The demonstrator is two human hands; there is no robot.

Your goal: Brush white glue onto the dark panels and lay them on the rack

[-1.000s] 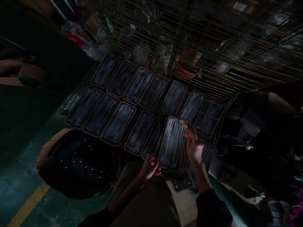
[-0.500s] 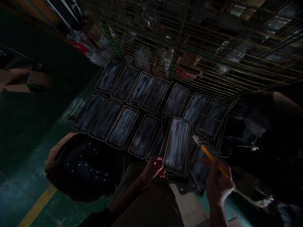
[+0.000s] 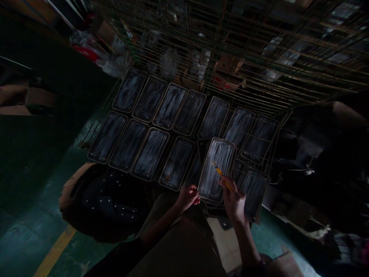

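A dark, shallow rectangular panel (image 3: 209,179) with a light rim and streaky whitish coating lies raised on a stack in front of me. My left hand (image 3: 188,198) has its fingers curled at the panel's lower left corner, closed on its edge. In my right hand (image 3: 235,202) is a paintbrush (image 3: 218,169) with a yellow handle, its bristle end over the middle of the coated face. Several similar streaked panels, such as one at the front (image 3: 150,154), lie side by side in two rows on a wire rack (image 3: 92,132).
Upright wire mesh (image 3: 259,88) stands behind the rows, with plastic bags (image 3: 169,63) and cardboard beyond it. At lower left is a round container (image 3: 69,192) with a ragged brown rim, holding dark pieces with shiny dots. A yellow line (image 3: 56,250) crosses the green floor.
My right hand has swung left with the paintbrush, from beside the raised panel to over its middle. My left hand stays at the corner. The view has shifted slightly.
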